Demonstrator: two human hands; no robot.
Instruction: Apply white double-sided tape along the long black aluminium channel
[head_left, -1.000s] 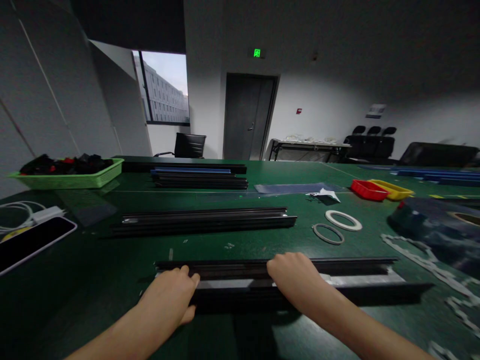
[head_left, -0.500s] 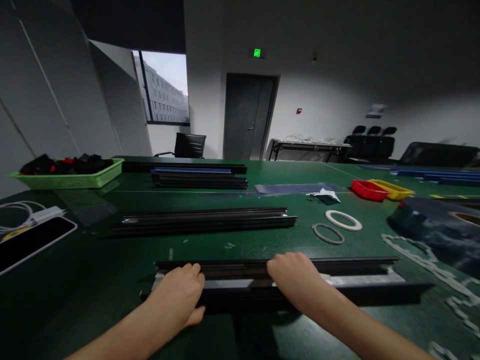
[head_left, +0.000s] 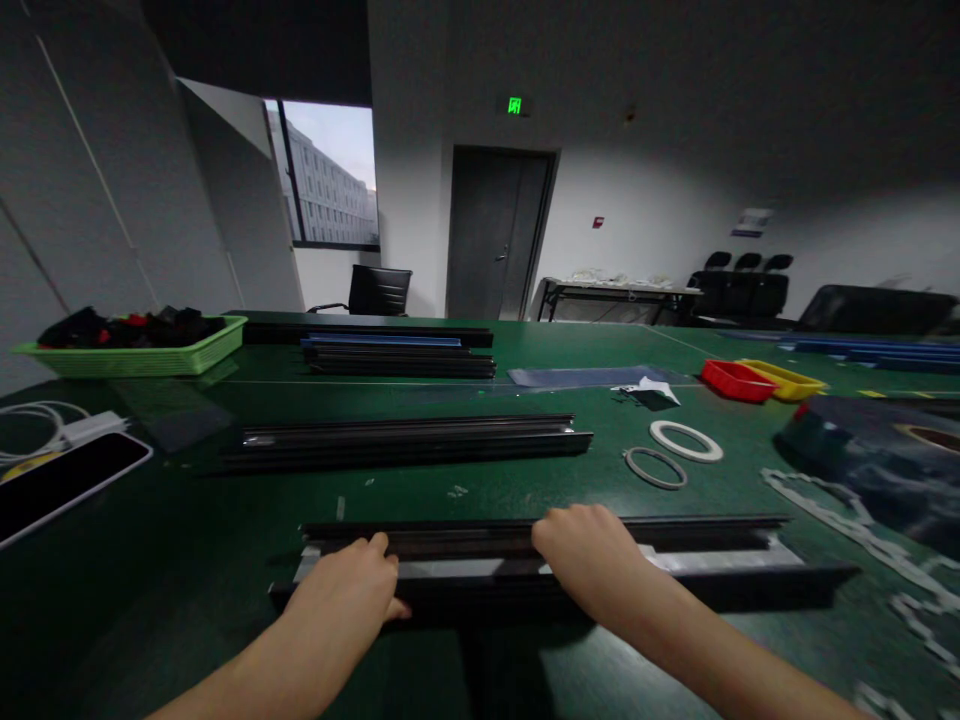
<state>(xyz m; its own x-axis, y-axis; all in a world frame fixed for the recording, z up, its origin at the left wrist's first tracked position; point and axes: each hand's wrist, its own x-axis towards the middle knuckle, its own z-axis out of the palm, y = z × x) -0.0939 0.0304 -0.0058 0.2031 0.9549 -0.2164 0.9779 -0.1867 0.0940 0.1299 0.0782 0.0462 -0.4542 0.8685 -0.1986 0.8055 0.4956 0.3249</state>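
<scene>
A long black channel-shaped profile (head_left: 480, 595) with a silvery strip inside lies crosswise close to me on the green table. Near its left end, my left hand (head_left: 349, 585) is curled over it, the thumb showing at the front side. My right hand (head_left: 585, 550) is closed at the profile's middle, knuckles up. What its fingertips pinch is hidden beneath the hand. Beyond them, apart from both hands, a similar black profile (head_left: 412, 445) lies parallel.
Two tape rings, one white (head_left: 685, 441) and one grey (head_left: 655, 468), lie right of centre. A green basket (head_left: 202, 350) with dark pieces stands far left, a phone (head_left: 67, 485) near left. Red (head_left: 739, 380) and yellow (head_left: 784, 380) trays and a big dark roll (head_left: 855, 450) are at right.
The near profile has shifted slightly to the left. My left hand has moved a little left with its fingers curled closer; my right hand has hardly moved.
</scene>
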